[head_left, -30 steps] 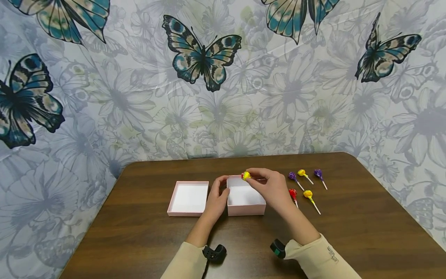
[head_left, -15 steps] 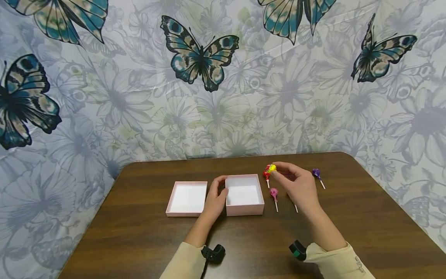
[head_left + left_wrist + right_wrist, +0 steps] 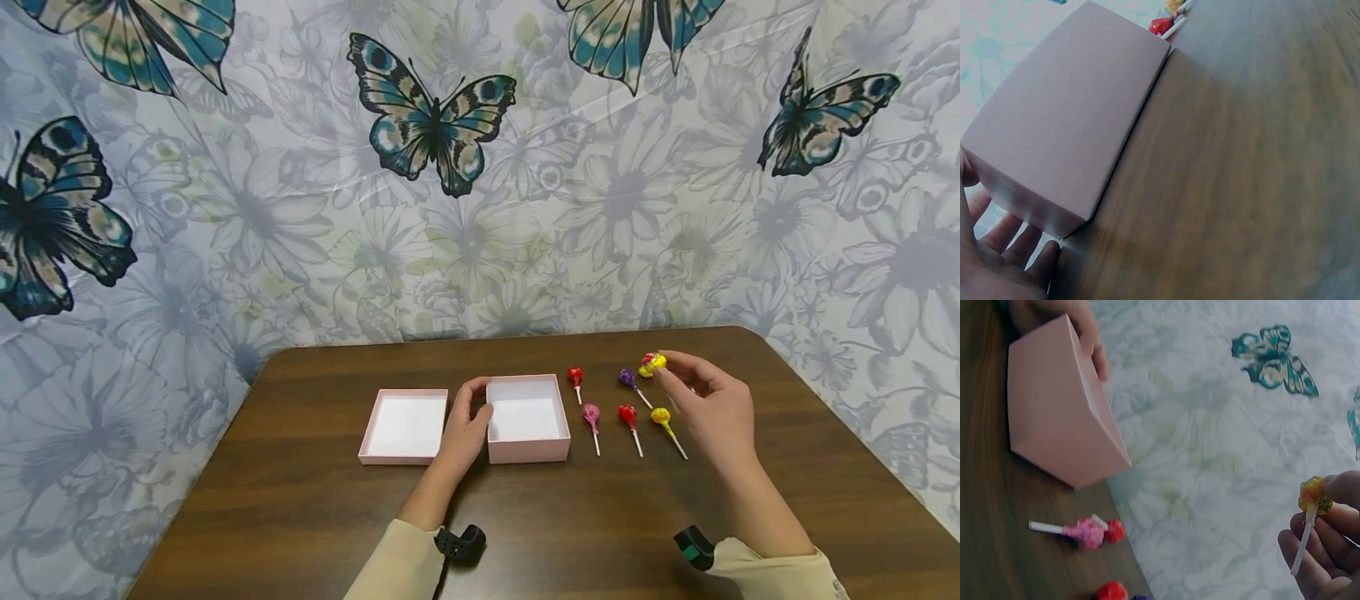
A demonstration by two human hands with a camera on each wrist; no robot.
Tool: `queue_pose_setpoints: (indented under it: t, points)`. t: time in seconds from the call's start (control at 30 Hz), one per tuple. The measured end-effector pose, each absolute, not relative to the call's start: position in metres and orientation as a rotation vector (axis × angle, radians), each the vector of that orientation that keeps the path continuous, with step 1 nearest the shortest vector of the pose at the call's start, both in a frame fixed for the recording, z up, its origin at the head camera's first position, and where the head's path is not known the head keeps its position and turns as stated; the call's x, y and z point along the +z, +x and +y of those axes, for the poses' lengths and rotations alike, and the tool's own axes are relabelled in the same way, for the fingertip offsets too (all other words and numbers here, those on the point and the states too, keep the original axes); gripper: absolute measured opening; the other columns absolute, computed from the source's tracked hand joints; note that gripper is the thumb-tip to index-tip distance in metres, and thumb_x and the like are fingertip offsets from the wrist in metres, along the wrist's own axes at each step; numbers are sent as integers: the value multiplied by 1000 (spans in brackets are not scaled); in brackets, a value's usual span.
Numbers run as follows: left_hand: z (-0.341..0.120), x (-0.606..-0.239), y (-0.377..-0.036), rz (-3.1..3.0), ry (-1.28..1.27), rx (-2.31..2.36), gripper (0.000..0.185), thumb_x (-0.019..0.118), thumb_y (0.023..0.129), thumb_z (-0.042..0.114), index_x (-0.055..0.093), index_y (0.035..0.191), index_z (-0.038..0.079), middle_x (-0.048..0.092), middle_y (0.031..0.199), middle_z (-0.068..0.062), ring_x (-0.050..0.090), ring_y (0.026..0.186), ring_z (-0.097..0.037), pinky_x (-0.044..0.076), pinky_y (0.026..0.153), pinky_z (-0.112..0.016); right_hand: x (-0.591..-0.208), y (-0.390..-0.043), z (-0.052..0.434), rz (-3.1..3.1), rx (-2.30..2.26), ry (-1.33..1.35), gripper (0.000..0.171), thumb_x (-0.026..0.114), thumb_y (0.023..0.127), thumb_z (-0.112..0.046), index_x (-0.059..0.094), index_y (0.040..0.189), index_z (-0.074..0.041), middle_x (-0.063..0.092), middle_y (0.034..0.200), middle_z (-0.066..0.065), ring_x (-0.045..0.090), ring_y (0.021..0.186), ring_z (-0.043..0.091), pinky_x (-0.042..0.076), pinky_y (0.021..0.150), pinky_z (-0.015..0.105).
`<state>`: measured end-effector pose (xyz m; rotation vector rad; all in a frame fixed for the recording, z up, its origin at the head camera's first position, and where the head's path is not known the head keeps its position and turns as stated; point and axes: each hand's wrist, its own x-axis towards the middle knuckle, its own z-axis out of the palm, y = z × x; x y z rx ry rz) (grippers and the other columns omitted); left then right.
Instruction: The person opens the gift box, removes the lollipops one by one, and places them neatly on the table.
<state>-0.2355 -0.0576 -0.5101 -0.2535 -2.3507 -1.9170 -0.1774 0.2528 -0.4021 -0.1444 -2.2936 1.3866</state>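
In the head view my right hand (image 3: 708, 400) pinches a yellow lollipop with red on its wrapper, raised at the right part of the table. The right wrist view shows this lollipop (image 3: 1314, 499) between thumb and fingers, its white stick slanting down. My left hand (image 3: 467, 421) rests against the left side of an open pink box (image 3: 528, 450) with a white inside. Seen from the left wrist, relaxed fingers (image 3: 1022, 244) touch the box's end wall. Right of the box lie two red lollipops (image 3: 628, 418), a pink one (image 3: 591, 416), a purple one (image 3: 627, 378) and a yellow one (image 3: 661, 417).
A shallow pink lid (image 3: 405, 460) with a white inside lies left of the box. The brown wooden table (image 3: 300, 517) has rounded far corners. Behind it hangs a floral cloth (image 3: 480, 275) printed with butterflies.
My right hand has carried the held lollipop from above the box rightwards, past the near lollipops, to the far right group. The left hand stays beside the box.
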Motion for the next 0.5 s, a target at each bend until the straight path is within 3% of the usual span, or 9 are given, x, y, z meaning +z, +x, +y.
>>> queue_pose_setpoints:
  t: [0.2, 0.5]
  points:
    - [-58, -511, -234, -2355, -245, -1922, 41, 48, 100, 12, 48, 141, 18, 48, 148, -8, 43, 142, -27, 34, 118, -51, -414, -181, 275, -2226, 1417, -255, 37, 76, 89, -30, 73, 119, -9, 66, 81, -31, 60, 70, -3, 46, 54, 13]
    - [-57, -511, -235, -2354, -247, -1910, 42, 48, 99, 11, 48, 141, 15, 49, 147, -9, 44, 140, -28, 35, 116, -52, -428, -186, 300, -2240, 1356, -421, 42, 74, 89, -38, 72, 122, -12, 61, 81, -34, 57, 72, -4, 47, 56, 10]
